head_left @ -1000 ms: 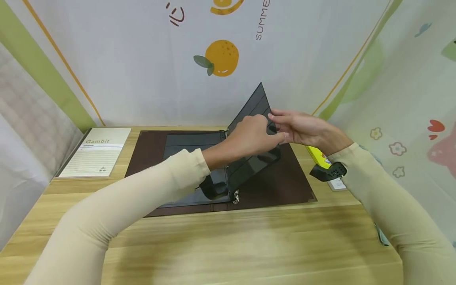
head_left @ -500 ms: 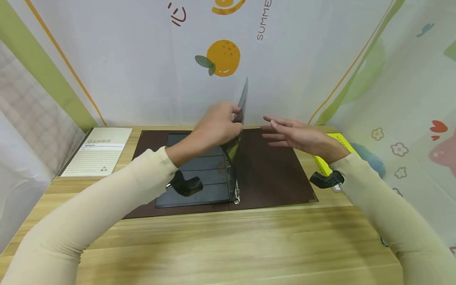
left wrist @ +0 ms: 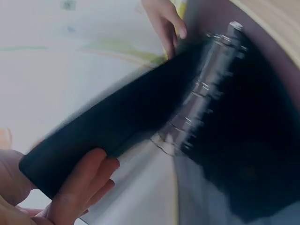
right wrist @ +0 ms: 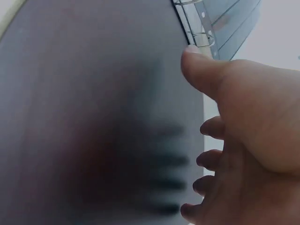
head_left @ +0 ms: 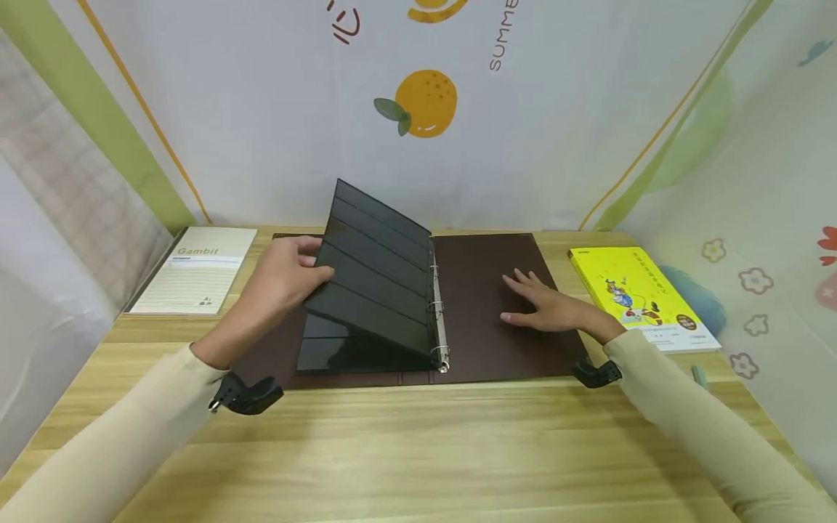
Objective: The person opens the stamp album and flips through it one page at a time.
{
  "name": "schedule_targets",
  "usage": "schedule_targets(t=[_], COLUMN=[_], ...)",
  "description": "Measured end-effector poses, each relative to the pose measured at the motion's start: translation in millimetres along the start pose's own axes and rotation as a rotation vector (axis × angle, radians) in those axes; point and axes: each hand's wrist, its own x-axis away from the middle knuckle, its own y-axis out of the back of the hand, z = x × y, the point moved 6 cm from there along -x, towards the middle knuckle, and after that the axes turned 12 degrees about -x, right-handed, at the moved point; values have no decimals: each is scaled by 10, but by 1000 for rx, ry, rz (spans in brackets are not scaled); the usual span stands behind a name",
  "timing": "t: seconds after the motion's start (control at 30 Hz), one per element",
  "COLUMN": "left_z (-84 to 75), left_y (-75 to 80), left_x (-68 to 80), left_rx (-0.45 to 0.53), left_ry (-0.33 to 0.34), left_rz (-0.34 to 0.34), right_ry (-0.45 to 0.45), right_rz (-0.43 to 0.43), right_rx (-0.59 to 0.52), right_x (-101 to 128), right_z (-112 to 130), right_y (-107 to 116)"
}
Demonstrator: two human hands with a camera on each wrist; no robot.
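A dark brown ring binder (head_left: 484,349) lies spread on the table, its metal rings (head_left: 439,309) along the middle. My left hand (head_left: 277,280) pinches the outer edge of a black pocket page (head_left: 375,269), thumb on one face and fingers behind. That page slants up from the rings to the left, above more black pages (head_left: 353,356) lying on the binder's left side. Over the bare right cover, my right hand (head_left: 546,305) is spread with straight fingers, holding nothing. In the right wrist view its thumb (right wrist: 201,70) points toward the rings.
A cream notebook (head_left: 189,272) marked "Gambit" lies at the left, and a yellow book (head_left: 637,294) at the right beyond my right hand. A printed curtain (head_left: 556,131) hangs behind the wooden table (head_left: 418,450). A small green object (head_left: 700,376) sits near the right sleeve.
The left hand has carried the black page from the right side across the rings to the left. The right hand has let go of it and lowered over the right cover.
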Motion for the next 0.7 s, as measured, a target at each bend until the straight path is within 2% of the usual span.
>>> schedule_targets(t=[0.2,0.33,0.53,0.6,0.7], left_z=[502,709,809,794,741], left_y=[-198,-358,-509,-521,-520], left_x=[-9,-32,-52,-37,7], left_rx=[-3,-85,-292,-344,-450], left_ry=[74,86,-3,-44,-112], left_rz=[33,48,42,13,-81], right_ry=[-1,16,20,17,24], right_rz=[5,0,-3,-1,-7], right_rx=[43,50,40,38,29], right_x=[22,41,29,21,9], right_z=[-21,-13,-61,-77,-92], right_y=[-75,-102,-147,-163,-176])
